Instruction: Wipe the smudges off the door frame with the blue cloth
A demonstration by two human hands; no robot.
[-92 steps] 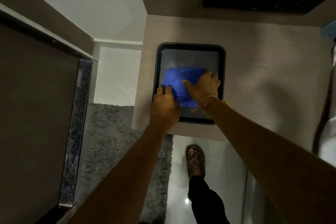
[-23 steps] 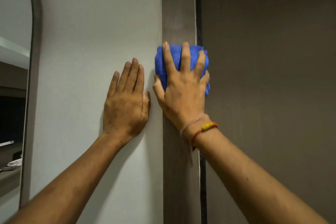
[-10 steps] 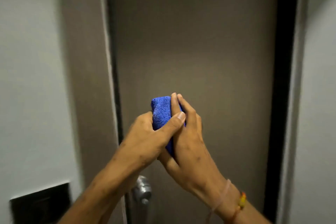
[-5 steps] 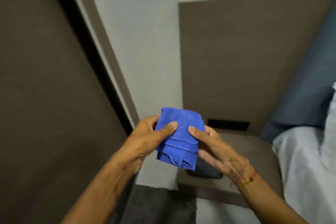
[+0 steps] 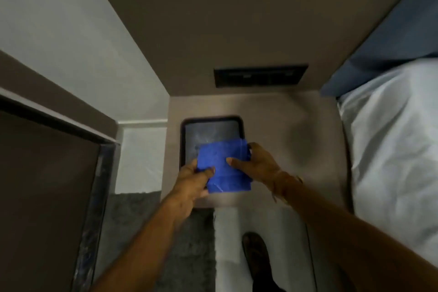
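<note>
The folded blue cloth (image 5: 224,168) is held flat between both hands, just over the near half of a dark tray (image 5: 187,135) on a small bedside table (image 5: 296,149). My left hand (image 5: 194,179) pinches its left edge with the thumb on top. My right hand (image 5: 258,166) holds its right side, thumb lying across the cloth. Whether the cloth touches the tray cannot be told. The brown door frame (image 5: 54,104) runs along the left, beside the dark door (image 5: 42,187).
A bed with white sheets (image 5: 393,149) and a blue headboard (image 5: 391,38) fills the right. A dark wall panel (image 5: 260,75) sits above the table. Below are a grey rug (image 5: 132,216), pale floor and my sandalled foot (image 5: 257,251).
The view has swung from the door down to the bedside table. The cloth, held up in both hands half a second ago, is now low over the tray.
</note>
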